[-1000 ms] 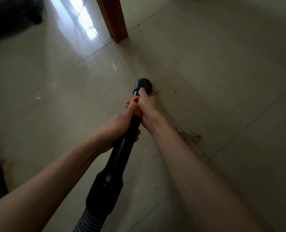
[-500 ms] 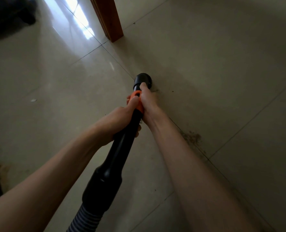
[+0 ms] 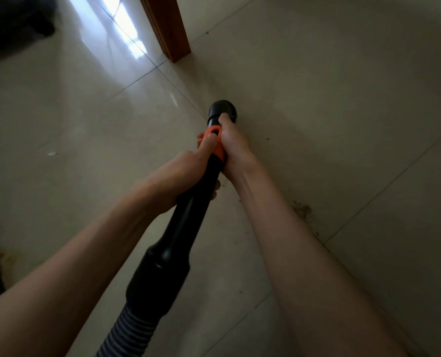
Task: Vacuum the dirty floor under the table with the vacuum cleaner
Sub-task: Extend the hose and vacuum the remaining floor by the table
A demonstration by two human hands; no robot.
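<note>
Since a moment ago, both hands have pushed the vacuum wand (image 3: 188, 217) farther forward along the tile seam, and its round black nozzle (image 3: 222, 112) now sits past the small dark specks that lay beside it, closer to the wooden table leg (image 3: 168, 27). One dark speck (image 3: 267, 138) lies on the floor (image 3: 343, 104) just right of the nozzle.

The right hand (image 3: 233, 144) grips the wand at its orange collar (image 3: 215, 143), fingers wrapped round the far side and the thumb lying along the top toward the nozzle. The left hand (image 3: 185, 176) grips the black tube just behind that collar, its thumb reaching up onto the orange part and its fingers (image 3: 215, 190) curled under the tube. Both hands are clamped on the wand and touch each other at the collar.

The wand slopes down and away from the person, widening into a thick black cuff (image 3: 160, 279) that joins a grey ribbed hose (image 3: 126, 336) at the bottom of the view. A brownish patch of dirt (image 3: 303, 210) lies on the seam to the right of the right forearm, well behind the nozzle. A small white scrap (image 3: 51, 153) lies on the tiles to the left. Window light glares (image 3: 126, 29) on the floor beside the table leg, and a dark blurred object (image 3: 10, 24) fills the top left corner.
</note>
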